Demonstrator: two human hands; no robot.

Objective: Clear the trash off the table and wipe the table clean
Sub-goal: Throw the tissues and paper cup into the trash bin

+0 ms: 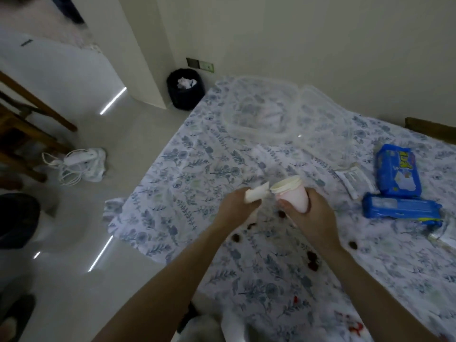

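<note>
We're in a home, a dining corner by the look of it: a table under a flowered cloth, wooden chair legs well to its left on glossy tile, a black wastebasket just beyond its far corner, wall sockets above that, tissue packs on its right side.

I see a matt floral cloth over the counter, glossy blue plastic packs, clear plastic containers, and a smooth pale cup.
</note>
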